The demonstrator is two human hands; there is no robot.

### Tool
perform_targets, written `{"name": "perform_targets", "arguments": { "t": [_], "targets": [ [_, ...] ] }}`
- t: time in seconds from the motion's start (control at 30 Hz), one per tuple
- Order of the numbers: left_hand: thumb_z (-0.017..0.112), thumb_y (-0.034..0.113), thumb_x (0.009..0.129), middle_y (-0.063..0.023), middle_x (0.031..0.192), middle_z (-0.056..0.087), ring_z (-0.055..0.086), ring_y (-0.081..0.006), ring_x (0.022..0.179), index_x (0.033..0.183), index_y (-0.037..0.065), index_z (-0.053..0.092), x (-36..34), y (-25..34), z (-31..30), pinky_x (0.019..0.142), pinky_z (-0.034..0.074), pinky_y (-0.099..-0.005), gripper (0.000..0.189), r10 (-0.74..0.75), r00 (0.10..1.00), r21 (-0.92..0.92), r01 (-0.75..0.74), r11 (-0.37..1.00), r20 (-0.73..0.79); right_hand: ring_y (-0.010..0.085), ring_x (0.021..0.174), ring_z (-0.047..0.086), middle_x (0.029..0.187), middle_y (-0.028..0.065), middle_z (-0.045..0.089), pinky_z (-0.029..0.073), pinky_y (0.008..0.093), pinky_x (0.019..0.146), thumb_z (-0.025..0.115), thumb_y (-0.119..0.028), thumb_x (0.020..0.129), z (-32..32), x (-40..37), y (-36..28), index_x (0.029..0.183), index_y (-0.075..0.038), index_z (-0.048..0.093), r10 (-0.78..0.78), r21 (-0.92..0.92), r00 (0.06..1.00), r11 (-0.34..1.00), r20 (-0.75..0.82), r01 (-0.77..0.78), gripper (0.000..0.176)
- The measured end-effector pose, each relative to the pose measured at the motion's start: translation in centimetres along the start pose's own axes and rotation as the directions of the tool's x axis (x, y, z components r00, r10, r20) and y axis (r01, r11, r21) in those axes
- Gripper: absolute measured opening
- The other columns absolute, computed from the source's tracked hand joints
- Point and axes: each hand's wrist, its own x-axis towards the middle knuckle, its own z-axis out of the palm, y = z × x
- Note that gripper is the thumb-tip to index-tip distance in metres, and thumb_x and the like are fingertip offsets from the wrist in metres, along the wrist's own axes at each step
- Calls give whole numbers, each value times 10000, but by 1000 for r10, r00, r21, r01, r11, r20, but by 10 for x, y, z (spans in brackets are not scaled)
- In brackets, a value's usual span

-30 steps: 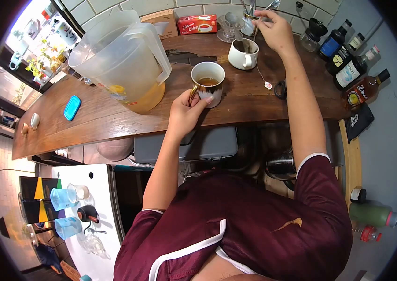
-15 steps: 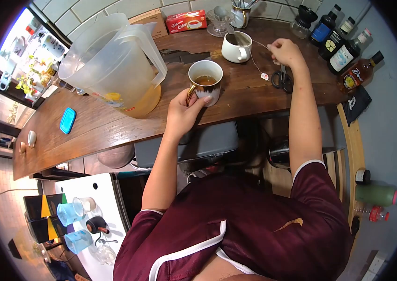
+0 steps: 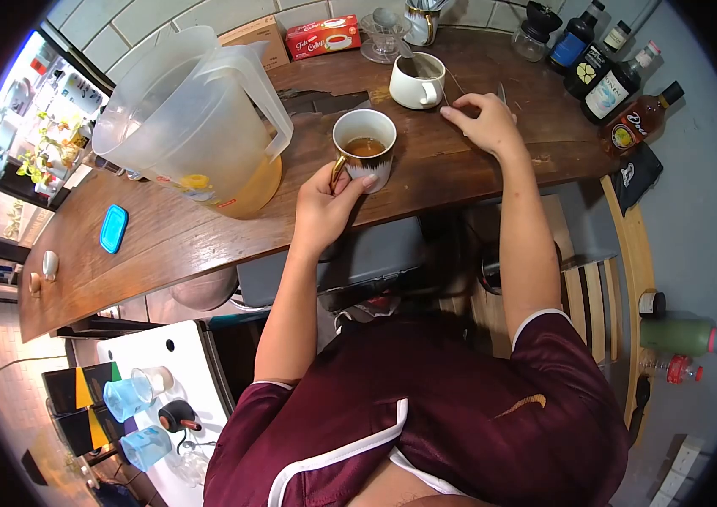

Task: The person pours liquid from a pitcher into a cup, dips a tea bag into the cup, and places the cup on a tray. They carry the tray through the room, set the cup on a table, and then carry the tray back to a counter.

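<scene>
Upper centre of frame: mug (image 3: 364, 129) upright at near edge of counter (image 3: 177, 224), amber liquid inside. Left hand (image 3: 323, 211) grips gold handle, thumb against mug wall. Right hand (image 3: 489, 128) beside white cup (image 3: 413, 92), fingers bent near string (image 3: 456, 83); cannot tell whether pinching it. Pitcher (image 3: 194, 139) upper left, amber liquid low inside. Step in hand, by judgement: steadying mug while working at string. Next move calls for light fingertip control, clear of cup rim, with mug kept level.
</scene>
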Motion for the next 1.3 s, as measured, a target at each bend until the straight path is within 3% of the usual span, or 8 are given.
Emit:
{"name": "perform_targets", "arguments": {
  "t": [0.13,0.2,0.23,0.47,0.53,0.73,1.0,1.3],
  "targets": [
    [712,154,821,67,620,324,285,-49,600,653,95,327,-1,3,-1,512,272,-218,424,-7,1000,-14,7,1000,18,242,918,618,954,101,663,421,434,855,656,-382,808,15,0,5,922,-144,712,-39,-97,992,995,-117,27,270],
    [710,152,822,68,621,323,284,-49,601,652,95,324,-2,4,-1,513,271,-219,426,-14,1000,-17,14,1000,10,152,777,608,825,73,670,456,319,742,624,-299,860,19,11,15,906,-74,694,-5,553,999,833,-51,32,240],
    [709,151,823,68,622,323,284,-49,602,652,96,322,-2,4,-1,513,271,-219,427,-21,1000,-20,22,1000,14,90,710,561,755,40,656,443,238,662,593,-224,895,5,7,-1,888,-12,667,-75,584,985,797,-154,152,224],
    [704,145,825,68,618,325,293,-46,604,652,97,321,-1,-1,0,511,284,-219,424,18,1000,-59,-18,998,5,62,754,539,913,26,659,434,226,634,533,-219,947,-24,46,-34,942,-16,631,-100,791,983,584,-155,184,226],
    [701,142,826,68,616,329,296,-46,600,652,97,323,-3,2,0,508,290,-220,418,3,1000,-20,-3,1000,3,72,794,562,931,34,654,446,216,640,498,-203,965,-31,54,-42,950,-29,609,-139,932,989,363,59,-5,207],
    [702,153,822,64,614,333,297,-52,596,652,94,328,-3,1,0,507,294,-224,416,-10,1000,-43,10,999,6,138,917,613,1056,112,643,460,239,732,448,-203,987,-38,78,-48,998,-29,553,-242,902,970,424,20,87,203],
    [710,196,813,44,617,333,306,-70,603,658,80,343,-2,-3,-2,521,308,-235,415,-9,1000,21,8,1000,9,177,898,617,938,88,633,467,286,827,446,-184,982,-70,67,-80,966,-21,562,-377,937,904,196,-201,290,200],
    [703,198,816,33,618,330,311,-80,610,683,49,380,-4,0,-3,536,324,-241,380,10,1000,55,-11,998,17,101,637,566,718,32,585,461,223,596,458,-177,978,-85,-2,-150,927,-34,584,-283,977,939,25,-196,212,197]
  ]
}}
